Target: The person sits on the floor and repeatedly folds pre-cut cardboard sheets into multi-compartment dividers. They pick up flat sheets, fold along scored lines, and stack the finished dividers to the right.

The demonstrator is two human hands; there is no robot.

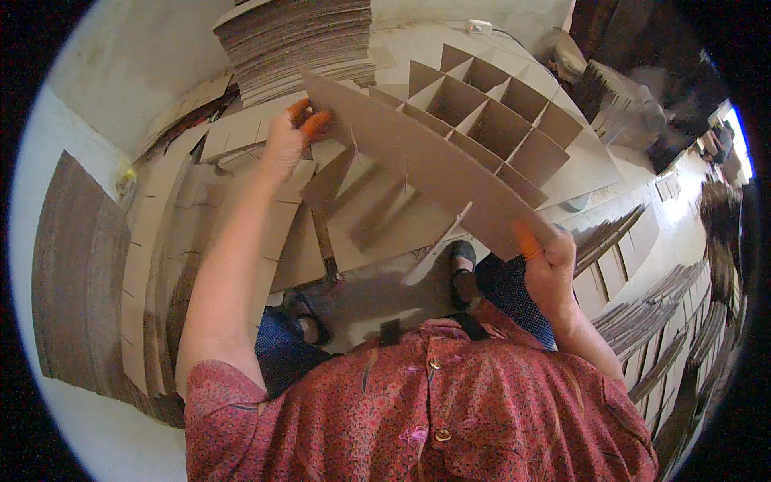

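Note:
A long brown cardboard strip (426,161) slants from upper left to lower right in front of me, held up between both hands. My left hand (295,136) pinches its upper left end; orange covers wrap some of the fingers. At the lower right end, my right hand (550,247) is closed on the strip, with orange on a finger there too. Narrower cross pieces (333,178) stand on edge beneath the strip and meet it near its slots; whether all are joined I cannot tell. Just beyond rests an assembled cardboard divider grid (518,104) with several square cells.
A tall stack of flat cardboard (293,40) rises at the back. More cardboard sheets (80,273) lean by the left wall, and slotted strips (654,309) are bundled at the right. A white power socket (479,27) with a cord lies at the far edge.

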